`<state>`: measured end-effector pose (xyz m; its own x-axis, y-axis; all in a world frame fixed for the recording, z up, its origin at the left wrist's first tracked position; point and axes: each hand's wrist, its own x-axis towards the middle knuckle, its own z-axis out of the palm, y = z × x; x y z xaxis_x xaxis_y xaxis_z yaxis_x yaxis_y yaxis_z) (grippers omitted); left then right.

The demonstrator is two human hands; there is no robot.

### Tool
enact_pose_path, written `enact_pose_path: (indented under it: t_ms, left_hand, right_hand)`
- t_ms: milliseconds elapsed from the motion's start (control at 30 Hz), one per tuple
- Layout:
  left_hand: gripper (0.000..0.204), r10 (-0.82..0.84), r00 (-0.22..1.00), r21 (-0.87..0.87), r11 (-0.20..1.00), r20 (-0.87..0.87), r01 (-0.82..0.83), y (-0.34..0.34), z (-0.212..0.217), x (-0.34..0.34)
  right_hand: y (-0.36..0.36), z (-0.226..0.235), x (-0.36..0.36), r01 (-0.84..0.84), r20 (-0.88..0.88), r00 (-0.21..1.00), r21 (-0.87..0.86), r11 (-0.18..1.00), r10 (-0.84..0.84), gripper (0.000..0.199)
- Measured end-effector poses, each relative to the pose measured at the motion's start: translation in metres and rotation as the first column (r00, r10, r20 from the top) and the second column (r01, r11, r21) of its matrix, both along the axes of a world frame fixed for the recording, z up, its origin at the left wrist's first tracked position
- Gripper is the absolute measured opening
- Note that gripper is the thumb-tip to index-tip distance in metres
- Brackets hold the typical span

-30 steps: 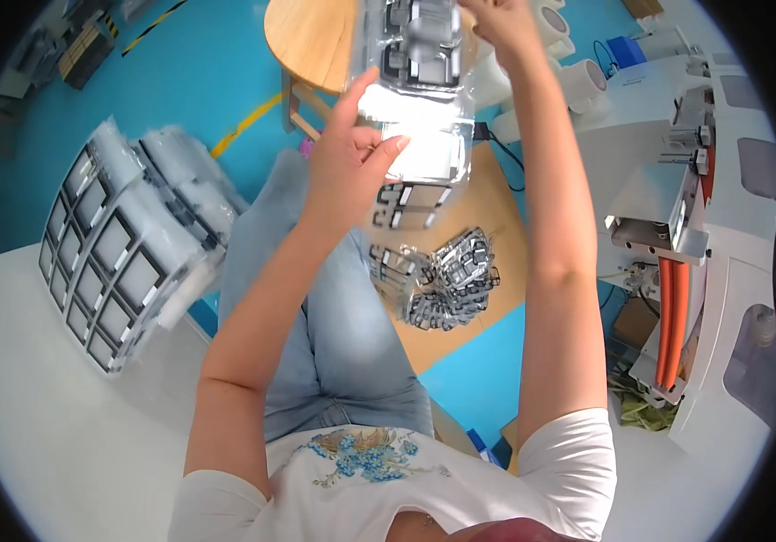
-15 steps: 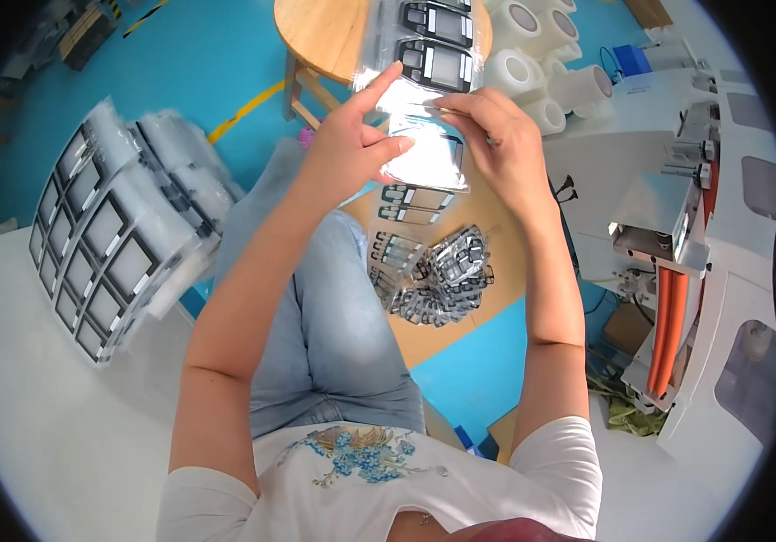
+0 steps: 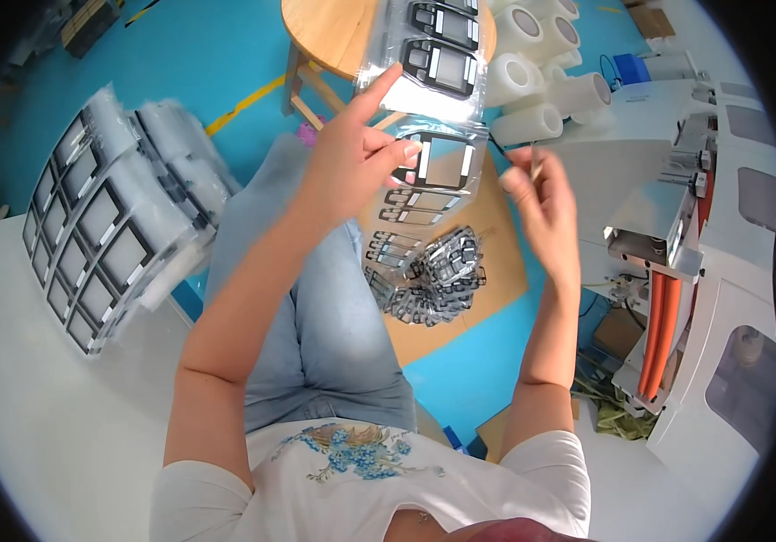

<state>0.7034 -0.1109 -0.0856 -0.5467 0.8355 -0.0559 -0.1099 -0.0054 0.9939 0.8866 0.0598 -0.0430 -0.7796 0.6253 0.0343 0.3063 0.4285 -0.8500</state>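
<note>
A long clear film strip point(image 3: 392, 99) carrying black-framed panels with pale windows runs from a round wooden stool down toward the floor. My left hand point(image 3: 343, 163) grips its left edge, thumb on the film beside one panel point(image 3: 447, 163), while the index finger stretches up along the edge below another panel point(image 3: 442, 68). Off to the strip's right, apart from it, my right hand point(image 3: 546, 208) is closed in a pinch and slightly blurred. Something thin and pale shows at its fingertips, too small to name. Below, the strip folds into a heap of panels point(image 3: 442, 280) on brown cardboard point(image 3: 487, 298).
The wooden stool point(image 3: 320, 32) stands ahead. Rolls of clear film point(image 3: 532, 124) lie beyond it to the right. At the left, sheets of black-framed panels point(image 3: 90, 235) rest on a white table point(image 3: 9, 361). A white machine point(image 3: 713, 343) with orange tubes point(image 3: 657, 334) is at the right.
My right hand has left the film and moved to the right and slightly down. The panel it partly covered now shows, with less glare. My left hand keeps its hold on the strip.
</note>
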Motion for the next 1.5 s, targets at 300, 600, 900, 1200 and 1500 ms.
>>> enact_pose_path:
  t_ms: [300, 600, 900, 1200, 1500]
  left_hand:
    - [0.034, -0.149, 0.945, 0.092, 0.988, 0.291, 0.127, -0.017, -0.043, 0.053]
    - [0.066, 0.203, 0.973, 0.074, 0.975, 0.106, -0.212, 0.016, -0.002, 0.008]
    - [0.074, 0.018, 0.999, 0.009, 1.0, 0.039, -0.018, 0.012, -0.011, -0.005]
    - [0.076, -0.038, 0.996, 0.028, 0.999, 0.075, 0.036, 0.01, -0.005, -0.009]
    - [0.078, -0.068, 0.993, -0.084, 0.994, 0.098, 0.076, 0.009, 0.001, -0.011]
  right_hand:
    - [0.02, 0.05, -0.063, 0.04, -0.331, 0.941, -0.118, 0.992, -0.078, 0.019]
    - [0.113, -0.022, -0.175, 0.15, -0.108, 0.985, 0.128, 0.98, -0.136, 0.025]
    - [0.023, 0.006, -0.068, -0.143, -0.129, 0.963, 0.501, 0.854, 0.237, 0.018]
    - [0.003, -0.005, -0.087, -0.276, -0.104, 0.919, 0.522, 0.807, 0.381, 0.013]
    - [-0.013, 0.015, -0.068, -0.309, 0.253, 0.95, 0.852, 0.422, 0.185, 0.019]
